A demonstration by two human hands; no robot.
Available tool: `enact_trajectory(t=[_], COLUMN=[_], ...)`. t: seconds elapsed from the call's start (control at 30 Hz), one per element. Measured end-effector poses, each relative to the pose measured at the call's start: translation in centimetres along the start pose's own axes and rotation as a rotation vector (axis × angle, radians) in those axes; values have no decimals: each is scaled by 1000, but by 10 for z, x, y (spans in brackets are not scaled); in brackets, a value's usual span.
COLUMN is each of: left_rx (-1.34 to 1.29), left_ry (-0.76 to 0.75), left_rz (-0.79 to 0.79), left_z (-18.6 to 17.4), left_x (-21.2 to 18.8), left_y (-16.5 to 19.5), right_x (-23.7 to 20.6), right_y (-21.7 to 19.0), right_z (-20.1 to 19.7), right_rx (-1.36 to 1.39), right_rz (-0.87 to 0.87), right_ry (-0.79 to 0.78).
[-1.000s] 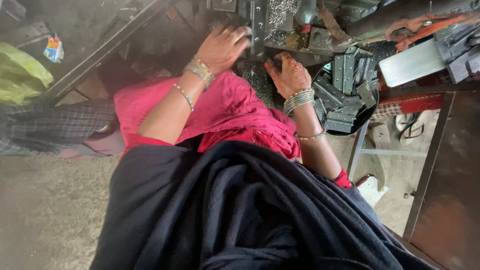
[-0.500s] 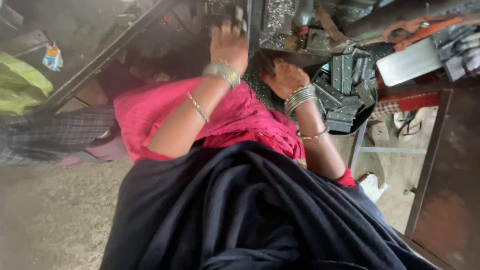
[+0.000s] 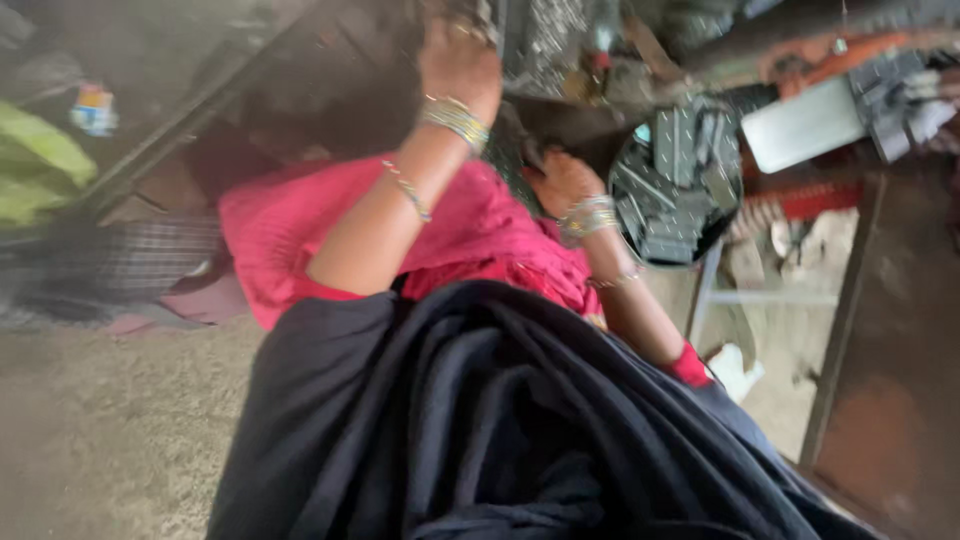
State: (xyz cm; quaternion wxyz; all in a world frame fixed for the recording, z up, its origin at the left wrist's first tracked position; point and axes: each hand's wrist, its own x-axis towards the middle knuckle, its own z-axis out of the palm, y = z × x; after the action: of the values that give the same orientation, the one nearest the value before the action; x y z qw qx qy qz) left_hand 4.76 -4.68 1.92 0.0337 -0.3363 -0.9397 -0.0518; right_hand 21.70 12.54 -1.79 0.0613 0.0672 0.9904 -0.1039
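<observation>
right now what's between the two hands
In the head view, a dark metal edge of the machine and a fold of pink cloth lie between the raised left hand and the lower right hand.

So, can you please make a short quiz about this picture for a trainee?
1. True or false: the left hand is higher in the picture than the right hand.
2. The round pan beside the right hand holds: A) dark metal pieces B) green leaves C) water.
3. Fill in: the cloth under both forearms is ____.
Key: 1 true; 2 A; 3 pink.
</observation>
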Motion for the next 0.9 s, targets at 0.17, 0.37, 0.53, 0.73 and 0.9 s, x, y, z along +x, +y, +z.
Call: enact_trajectory(t=[0.17,0.37,0.53,0.73,0.9], left_rx=[46,135,75,191,165], left_ry=[109,229,106,122,257], left_rz=[34,-21,-72,-44,-17], left_z=[0,15,23,21,25], left_x=[8,6,42,40,31], left_y=[6,-2,10,17,4], right_x=[0,-20,11,-28,-8], right_y=[1,-13,13,-23,-3], right_z=[10,33,-13,23,20], right_rx=[78,111,-166,5,2], right_rz=[100,88,-1,179,95], right_ry=[-41,-33,-14,-72,-45])
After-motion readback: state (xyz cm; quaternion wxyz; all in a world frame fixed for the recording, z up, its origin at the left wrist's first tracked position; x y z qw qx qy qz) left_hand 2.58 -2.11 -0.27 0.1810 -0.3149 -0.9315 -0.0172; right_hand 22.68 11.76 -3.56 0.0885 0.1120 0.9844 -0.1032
